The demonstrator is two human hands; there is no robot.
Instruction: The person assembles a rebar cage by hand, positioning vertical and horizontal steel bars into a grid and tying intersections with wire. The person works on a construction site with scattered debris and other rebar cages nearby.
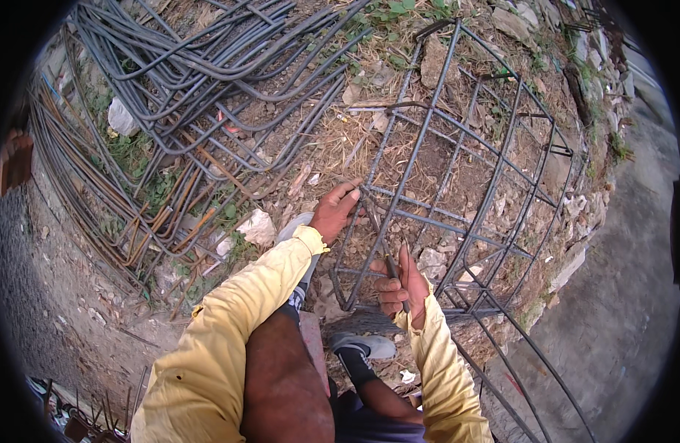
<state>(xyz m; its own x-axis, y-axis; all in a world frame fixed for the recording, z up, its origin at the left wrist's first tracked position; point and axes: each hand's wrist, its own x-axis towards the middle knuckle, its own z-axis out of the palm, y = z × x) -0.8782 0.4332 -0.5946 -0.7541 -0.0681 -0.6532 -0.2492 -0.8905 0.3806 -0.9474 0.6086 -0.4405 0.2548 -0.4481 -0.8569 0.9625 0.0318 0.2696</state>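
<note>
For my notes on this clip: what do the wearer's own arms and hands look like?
Both arms wear long, loose, wrinkled pale-yellow fabric sleeves, the left sleeve and the right sleeve. The left one bears a small dark spot, too small to tell as hole or stain. The left hand and right hand are bare, without gloves.
</note>
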